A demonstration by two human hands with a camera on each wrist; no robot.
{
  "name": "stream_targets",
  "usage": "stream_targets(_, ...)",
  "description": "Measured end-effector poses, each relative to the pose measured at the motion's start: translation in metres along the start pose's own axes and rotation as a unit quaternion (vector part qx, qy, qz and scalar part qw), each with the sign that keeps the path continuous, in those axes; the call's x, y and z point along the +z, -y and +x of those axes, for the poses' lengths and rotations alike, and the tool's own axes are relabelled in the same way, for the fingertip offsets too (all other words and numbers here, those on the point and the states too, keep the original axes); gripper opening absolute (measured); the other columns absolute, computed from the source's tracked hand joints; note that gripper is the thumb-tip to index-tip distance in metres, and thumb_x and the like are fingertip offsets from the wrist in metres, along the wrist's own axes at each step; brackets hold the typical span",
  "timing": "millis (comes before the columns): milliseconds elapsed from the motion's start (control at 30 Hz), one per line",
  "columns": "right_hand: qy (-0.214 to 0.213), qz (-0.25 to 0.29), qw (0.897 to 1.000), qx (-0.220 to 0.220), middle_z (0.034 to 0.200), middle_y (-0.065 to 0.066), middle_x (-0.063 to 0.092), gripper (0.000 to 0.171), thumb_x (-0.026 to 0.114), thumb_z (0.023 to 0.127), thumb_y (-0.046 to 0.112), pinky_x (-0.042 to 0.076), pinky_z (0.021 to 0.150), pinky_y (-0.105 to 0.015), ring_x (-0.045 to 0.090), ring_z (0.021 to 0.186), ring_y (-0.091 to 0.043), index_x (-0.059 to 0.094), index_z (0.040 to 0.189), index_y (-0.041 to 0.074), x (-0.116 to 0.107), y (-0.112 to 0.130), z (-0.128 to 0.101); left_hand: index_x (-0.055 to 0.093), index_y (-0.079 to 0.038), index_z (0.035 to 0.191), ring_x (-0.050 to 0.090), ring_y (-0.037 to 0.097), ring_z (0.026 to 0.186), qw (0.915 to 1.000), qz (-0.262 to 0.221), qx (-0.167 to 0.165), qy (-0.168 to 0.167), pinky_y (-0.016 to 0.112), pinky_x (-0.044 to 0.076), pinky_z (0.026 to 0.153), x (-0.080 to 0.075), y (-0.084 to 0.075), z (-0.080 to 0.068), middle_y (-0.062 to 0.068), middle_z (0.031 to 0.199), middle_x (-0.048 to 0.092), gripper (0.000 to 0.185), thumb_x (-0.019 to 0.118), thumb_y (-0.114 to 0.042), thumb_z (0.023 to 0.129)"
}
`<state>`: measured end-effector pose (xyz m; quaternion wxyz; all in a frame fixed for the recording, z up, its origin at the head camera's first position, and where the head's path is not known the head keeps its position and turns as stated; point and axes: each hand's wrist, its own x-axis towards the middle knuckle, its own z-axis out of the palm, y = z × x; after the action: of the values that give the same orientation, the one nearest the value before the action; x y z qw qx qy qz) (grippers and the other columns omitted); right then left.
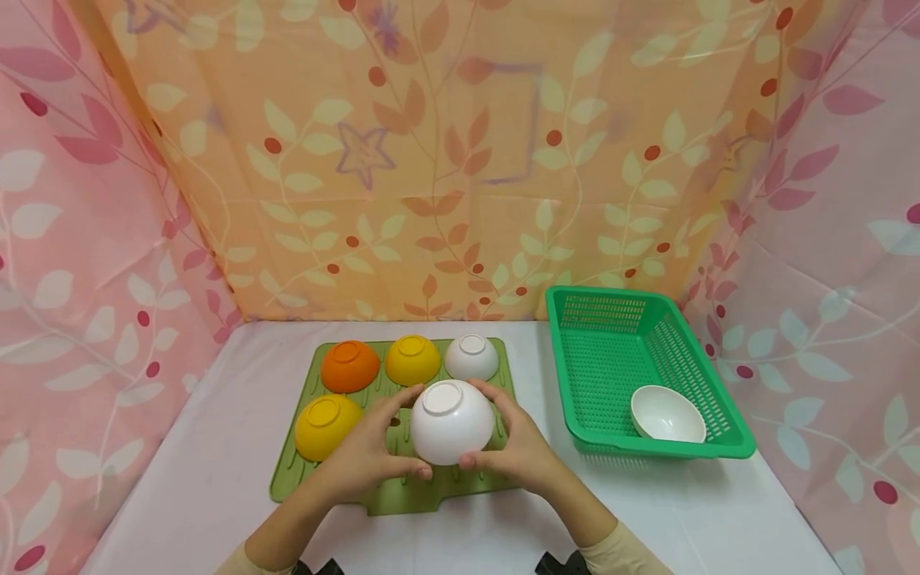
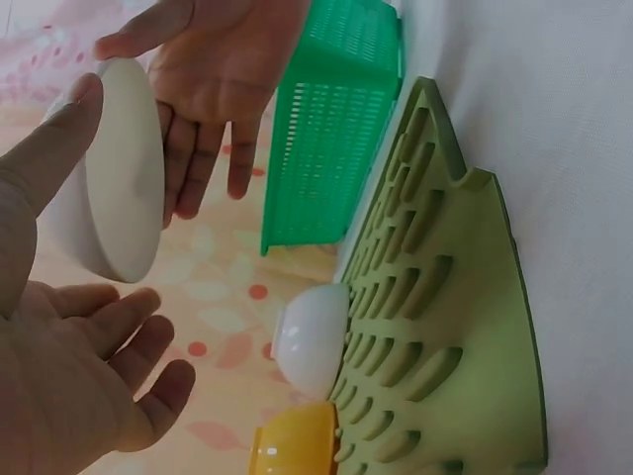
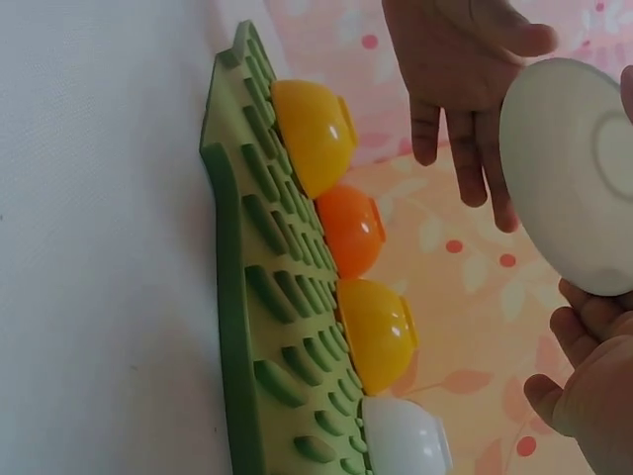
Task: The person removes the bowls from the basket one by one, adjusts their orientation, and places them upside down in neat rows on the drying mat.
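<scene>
Upside down above the green drying mat (image 1: 402,499), a white bowl (image 1: 453,427) is held between both hands. My left hand (image 1: 370,451) holds its left side; in the left wrist view the thumb lies against the bowl (image 2: 124,178) near the rim. My right hand (image 1: 525,451) holds the opposite side, thumb near the rim and fingers around the back. Overturned on the mat are an orange bowl (image 1: 350,366), a yellow bowl (image 1: 413,360) and a smaller white bowl (image 1: 471,358) along the back, with another yellow bowl (image 1: 327,427) at front left.
To the right of the mat stands a green perforated basket (image 1: 561,375). Another white bowl (image 1: 668,415) leans in its front right corner, opening upward. A white cloth (image 1: 216,447) covers the table, and patterned curtains (image 1: 431,160) enclose the back and sides.
</scene>
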<state>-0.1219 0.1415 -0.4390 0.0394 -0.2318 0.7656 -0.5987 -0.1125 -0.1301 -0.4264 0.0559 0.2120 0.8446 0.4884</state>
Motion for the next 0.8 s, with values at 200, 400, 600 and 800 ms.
stream_targets(200, 0.013, 0.001, 0.999, -0.03, 0.153, 0.005, 0.05, 0.101, 0.097, 0.07, 0.024, 0.025, 0.115, -0.065, 0.043, 0.143, -0.026, 0.041, 0.155, 0.028, 0.004, -0.002, 0.0, 0.044, -0.032, 0.152, 0.051, 0.021, 0.13, 0.9993, -0.03, 0.009, 0.023, 0.057, 0.042, 0.105, -0.002, 0.003, 0.002, -0.005, 0.145, 0.054, 0.099, 0.094, -0.043, 0.068)
stream_targets(400, 0.002, -0.063, 0.996, -0.057, 0.161, 0.002, 0.037, 0.107, 0.098, 0.067, 0.026, 0.025, 0.113, -0.071, 0.034, 0.147, -0.026, 0.039, 0.156, 0.034, 0.006, -0.002, 0.001, 0.046, -0.038, 0.149, 0.048, 0.019, 0.131, 0.999, -0.04, -0.017, 0.008, 0.058, 0.039, 0.108, -0.004, 0.002, 0.0, -0.009, 0.146, 0.051, 0.102, 0.097, -0.043, 0.061)
stream_targets(600, -0.031, -0.106, 0.992, -0.059, 0.154, 0.006, 0.042, 0.105, 0.1, 0.063, 0.024, 0.03, 0.112, -0.068, 0.037, 0.145, -0.024, 0.045, 0.153, 0.024, 0.008, -0.003, 0.003, 0.046, -0.042, 0.147, 0.046, 0.02, 0.133, 0.9996, -0.021, -0.016, -0.011, 0.06, 0.036, 0.111, -0.007, 0.0, 0.0, -0.01, 0.142, 0.051, 0.102, 0.097, -0.047, 0.06)
stream_targets(800, -0.036, -0.121, 0.991, -0.036, 0.151, 0.005, 0.047, 0.101, 0.099, 0.064, 0.035, 0.034, 0.111, -0.066, 0.041, 0.141, -0.022, 0.048, 0.15, 0.025, 0.013, -0.005, 0.011, 0.044, -0.038, 0.149, 0.044, 0.026, 0.138, 0.9992, 0.005, -0.034, -0.021, 0.063, 0.035, 0.112, -0.013, 0.003, 0.002, -0.007, 0.145, 0.051, 0.105, 0.097, -0.047, 0.059)
